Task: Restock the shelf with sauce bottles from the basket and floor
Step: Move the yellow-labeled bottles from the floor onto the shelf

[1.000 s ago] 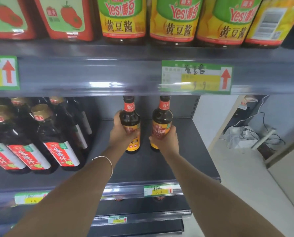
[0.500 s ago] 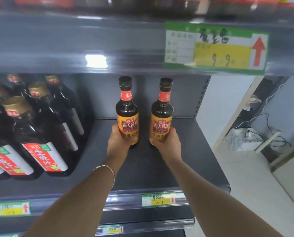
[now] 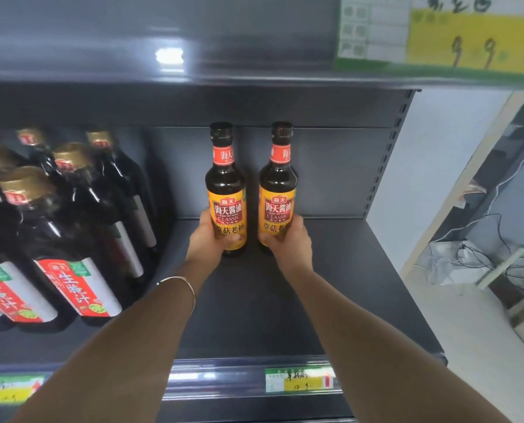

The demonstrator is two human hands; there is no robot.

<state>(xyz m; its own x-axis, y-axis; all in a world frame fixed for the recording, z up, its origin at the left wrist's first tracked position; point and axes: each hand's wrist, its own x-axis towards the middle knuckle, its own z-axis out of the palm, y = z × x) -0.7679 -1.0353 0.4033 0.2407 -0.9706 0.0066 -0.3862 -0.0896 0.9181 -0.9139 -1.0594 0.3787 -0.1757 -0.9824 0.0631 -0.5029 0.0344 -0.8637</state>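
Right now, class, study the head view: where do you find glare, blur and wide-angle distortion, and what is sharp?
Head view: a white glare spot on the upper shelf edge; the price tag at top right is blurred; the big bottles at left lean outward, bent by the wide lens; the left sauce bottle and right sauce bottle read sharpest.

The left sauce bottle (image 3: 226,190) had 海天酱油, CLASSIC and 草菇老抽 on its yellow label, and 海天 on its red neck band. The right sauce bottle (image 3: 278,190) read the same, its last line showing only 草菇老. The price tag (image 3: 437,35) overhead bore a handwritten 9 9. A large bottle (image 3: 71,270) read 生腌汁 on red.
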